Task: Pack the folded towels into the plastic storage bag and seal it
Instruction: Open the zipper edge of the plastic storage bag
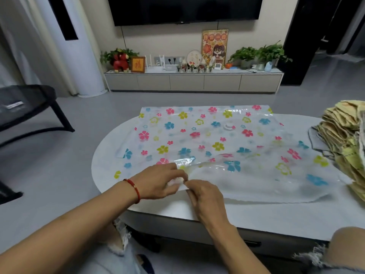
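A clear plastic storage bag (207, 143) printed with pink, blue and yellow flowers lies flat across the white oval table (256, 214). A round white valve (228, 125) sits on its far half. My left hand (158, 181) and my right hand (205, 196) meet at the bag's near edge, left of centre, and both pinch the plastic there. A little of the edge is lifted between the fingers. A stack of folded yellow and grey towels (343, 147) stands at the table's right end, partly cut off by the frame.
A black chair (25, 113) stands on the grey floor to the left. A low TV cabinet (193, 82) with plants and ornaments lines the far wall. My knees (347, 248) are under the table's near edge.
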`<state>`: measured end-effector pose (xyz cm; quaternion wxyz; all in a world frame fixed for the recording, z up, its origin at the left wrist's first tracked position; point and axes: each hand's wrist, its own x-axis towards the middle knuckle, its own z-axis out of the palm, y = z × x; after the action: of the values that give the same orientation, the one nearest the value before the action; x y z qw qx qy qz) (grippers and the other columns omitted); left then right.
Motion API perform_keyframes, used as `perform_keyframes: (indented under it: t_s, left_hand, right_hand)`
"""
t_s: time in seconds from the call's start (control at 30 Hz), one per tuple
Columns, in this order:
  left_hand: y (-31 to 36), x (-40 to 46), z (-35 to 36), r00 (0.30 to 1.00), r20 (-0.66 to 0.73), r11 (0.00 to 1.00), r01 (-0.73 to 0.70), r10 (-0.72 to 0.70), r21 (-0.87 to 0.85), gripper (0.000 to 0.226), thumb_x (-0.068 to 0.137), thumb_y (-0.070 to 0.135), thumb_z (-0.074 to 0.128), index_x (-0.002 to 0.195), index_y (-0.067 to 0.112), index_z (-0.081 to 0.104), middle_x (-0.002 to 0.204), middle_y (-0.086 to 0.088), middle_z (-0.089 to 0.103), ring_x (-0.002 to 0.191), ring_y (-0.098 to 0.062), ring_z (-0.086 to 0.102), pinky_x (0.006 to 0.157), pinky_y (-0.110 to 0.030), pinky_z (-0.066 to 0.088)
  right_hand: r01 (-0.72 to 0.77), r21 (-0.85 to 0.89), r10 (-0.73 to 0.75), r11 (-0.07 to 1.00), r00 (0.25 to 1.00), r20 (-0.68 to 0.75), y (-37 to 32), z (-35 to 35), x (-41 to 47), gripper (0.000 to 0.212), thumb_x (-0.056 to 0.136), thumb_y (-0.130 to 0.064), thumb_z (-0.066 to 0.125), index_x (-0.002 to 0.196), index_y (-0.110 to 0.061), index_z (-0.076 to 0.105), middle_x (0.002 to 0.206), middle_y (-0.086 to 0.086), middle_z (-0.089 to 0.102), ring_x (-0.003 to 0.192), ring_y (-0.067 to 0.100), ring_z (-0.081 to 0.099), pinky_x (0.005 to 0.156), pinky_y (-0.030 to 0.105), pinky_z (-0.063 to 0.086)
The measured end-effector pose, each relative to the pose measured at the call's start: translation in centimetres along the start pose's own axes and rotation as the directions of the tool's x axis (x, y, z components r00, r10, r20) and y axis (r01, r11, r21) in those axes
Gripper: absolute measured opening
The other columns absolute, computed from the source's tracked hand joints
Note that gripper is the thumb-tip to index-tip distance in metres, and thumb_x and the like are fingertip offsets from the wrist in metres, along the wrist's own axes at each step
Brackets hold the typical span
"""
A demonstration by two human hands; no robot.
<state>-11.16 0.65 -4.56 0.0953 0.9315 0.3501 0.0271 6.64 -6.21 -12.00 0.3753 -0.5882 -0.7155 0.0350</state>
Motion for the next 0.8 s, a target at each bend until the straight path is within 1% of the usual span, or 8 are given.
perform_keyframes:
  t_s: [0.1,0.23,0.33,0.43,0.5,0.6,0.7,0.8]
  left_hand:
    - [-0.1,0.5,-0.4,0.999,-0.04,0.999,0.025,-0.024,0.034,0.033,0.093,0.013,0.051,0.121,0.03,0.058,0.096,0.002,0.061,0.086,-0.018,0.055,0.076,-0.031,0.046]
    - [-1.6,2.2,-2.4,0.956,-0.261,0.991,0.131,-0.136,-0.035,0.035,0.087,-0.004,0.052,0.102,0.023,0.07,0.09,-0.003,0.062,0.082,-0.023,0.058,0.076,-0.04,0.053]
    - [-1.3,2.9,-3.2,0.924,-0.326,0.976,0.16,-0.201,-0.15,0.029,0.094,0.002,0.051,0.101,0.02,0.073,0.095,-0.003,0.068,0.086,-0.017,0.061,0.082,-0.036,0.054]
    - [-0.8,2.1,-3.6,0.959,-0.213,0.948,0.12,-0.187,-0.296,0.029,0.094,0.023,0.056,0.121,0.027,0.065,0.112,0.005,0.064,0.089,-0.012,0.061,0.084,-0.028,0.052]
    - [-1.2,0.9,-3.5,0.981,-0.094,0.959,0.141,-0.168,-0.244,0.039,0.092,0.03,0.056,0.13,0.039,0.055,0.113,0.006,0.053,0.087,-0.011,0.057,0.082,-0.023,0.048]
    - [-1.4,-0.8,-3.1,0.987,-0.028,0.986,0.159,-0.16,-0.049,0.035,0.096,0.018,0.05,0.118,0.041,0.064,0.107,0.003,0.056,0.089,-0.014,0.055,0.082,-0.027,0.046]
    - [-2.0,-0.7,-3.2,0.979,-0.126,0.985,0.167,-0.159,0.05,0.038,0.091,0.003,0.05,0.11,0.026,0.073,0.103,-0.002,0.072,0.094,-0.02,0.064,0.086,-0.028,0.048]
    - [-3.0,0.5,-4.4,0.925,-0.31,0.974,0.226,-0.222,-0.023,0.031,0.092,0.001,0.053,0.108,0.016,0.075,0.103,-0.004,0.076,0.094,-0.023,0.069,0.085,-0.026,0.049]
  right_hand:
    - [0.011,0.003,-0.011,1.0,1.0,0.027,0.3,-0.1,-0.6,0.025,0.094,-0.029,0.055,0.093,-0.021,0.079,0.08,-0.002,0.075,0.075,0.024,0.069,0.063,0.039,0.057]
    - [-0.015,-0.115,0.021,0.993,0.999,0.046,0.9,-0.2,-2.7,0.02,0.09,-0.019,0.066,0.07,-0.015,0.067,0.068,0.0,0.059,0.066,0.028,0.059,0.058,0.039,0.049]
    - [-0.065,-0.169,0.07,0.983,0.997,0.028,-1.5,0.4,-2.4,0.007,0.079,-0.012,0.077,0.079,-0.015,0.07,0.074,0.0,0.063,0.07,0.027,0.063,0.063,0.038,0.055]
    - [-0.026,-0.083,0.023,0.996,0.999,-0.042,-4.4,0.7,0.8,0.01,0.085,-0.015,0.074,0.095,-0.016,0.075,0.079,0.003,0.073,0.073,0.027,0.067,0.063,0.039,0.057]
    - [-0.025,-0.105,0.026,0.994,1.0,0.012,-5.0,0.8,2.3,0.011,0.09,-0.014,0.064,0.083,-0.02,0.071,0.069,0.002,0.068,0.066,0.027,0.065,0.056,0.04,0.051]
    - [0.03,-0.074,-0.031,0.997,0.999,-0.018,-4.1,1.6,2.0,0.015,0.092,-0.021,0.064,0.08,-0.021,0.073,0.064,0.0,0.065,0.06,0.024,0.062,0.051,0.037,0.049]
    - [0.088,-0.017,-0.088,0.996,0.996,-0.006,-3.5,2.5,0.4,0.021,0.093,-0.025,0.062,0.078,-0.017,0.073,0.068,0.002,0.067,0.065,0.028,0.064,0.055,0.039,0.053]
    - [0.106,0.011,-0.105,0.994,0.994,-0.024,-2.8,3.2,-2.3,0.016,0.084,-0.016,0.071,0.069,-0.016,0.066,0.068,0.002,0.06,0.065,0.029,0.06,0.054,0.038,0.05]
